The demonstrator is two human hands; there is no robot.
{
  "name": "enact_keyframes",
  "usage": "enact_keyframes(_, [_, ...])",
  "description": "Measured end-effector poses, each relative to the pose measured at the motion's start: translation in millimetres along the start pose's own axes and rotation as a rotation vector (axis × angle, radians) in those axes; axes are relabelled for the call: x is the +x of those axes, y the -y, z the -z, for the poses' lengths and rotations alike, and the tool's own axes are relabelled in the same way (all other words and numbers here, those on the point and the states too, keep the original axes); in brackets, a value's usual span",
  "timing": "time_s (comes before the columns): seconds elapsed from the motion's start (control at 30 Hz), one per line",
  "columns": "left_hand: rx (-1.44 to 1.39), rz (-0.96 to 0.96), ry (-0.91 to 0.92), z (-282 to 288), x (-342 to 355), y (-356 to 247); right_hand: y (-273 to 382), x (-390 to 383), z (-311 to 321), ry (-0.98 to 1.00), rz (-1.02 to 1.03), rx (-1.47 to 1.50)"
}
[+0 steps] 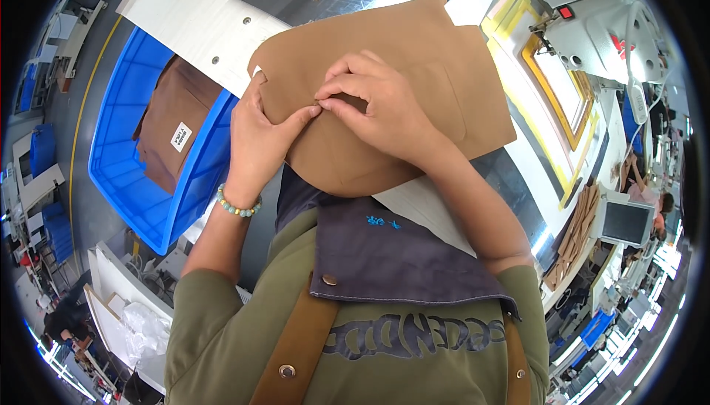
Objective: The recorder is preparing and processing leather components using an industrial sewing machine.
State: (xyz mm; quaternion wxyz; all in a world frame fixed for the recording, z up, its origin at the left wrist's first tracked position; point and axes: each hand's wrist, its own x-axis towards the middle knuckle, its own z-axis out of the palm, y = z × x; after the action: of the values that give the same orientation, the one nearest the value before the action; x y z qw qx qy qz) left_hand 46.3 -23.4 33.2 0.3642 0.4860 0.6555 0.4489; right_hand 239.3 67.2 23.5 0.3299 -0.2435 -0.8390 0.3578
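I have a large brown panel [399,42], looking like fabric or leather, with rounded corners and faint stitched or creased lines, held over the worktable's front edge. My left hand [262,127] grips its left side, fingers behind it and thumb lying on the face. My right hand [366,105] pinches at the panel's surface beside my left thumb tip, thumb and index finger close together; any small detail between them is hidden. A small white piece [257,71] shows at the panel's left edge by my left fingers.
A blue bin [126,183] with brown pieces [170,94] is at left beside the pale tabletop [181,13]. At right are yellow-edged frames [529,57], a white machine [592,28], stacked brown pieces [573,235] and a screen [625,224]. Other people work at the far edges.
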Motion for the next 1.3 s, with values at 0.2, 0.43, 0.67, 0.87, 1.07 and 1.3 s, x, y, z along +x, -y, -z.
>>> enact_keyframes(0.2, [0.092, -0.023, -0.092, -5, -6, 2, -2, -2, 2, -0.003, 0.018, 0.028])
enact_keyframes(0.43, [-0.002, -0.013, -0.119, -10, -13, 4, -3, -3, 1, -0.007, 0.043, 0.018])
enact_keyframes(0.67, [0.029, -0.022, -0.145, -14, -15, 5, -6, -4, -3, -0.035, 0.090, 0.004])
enact_keyframes(0.87, [-0.117, -0.021, -0.114, -25, -21, -2, -6, -5, -8, -0.002, 0.075, -0.083])
enact_keyframes(1.07, [-0.324, 0.068, -0.179, -29, -21, 1, 9, -6, -1, -0.162, 0.059, 0.012])
enact_keyframes(1.3, [-0.292, -0.027, -0.224, -52, -24, -3, 29, -26, 1, -0.206, -0.209, 0.015])
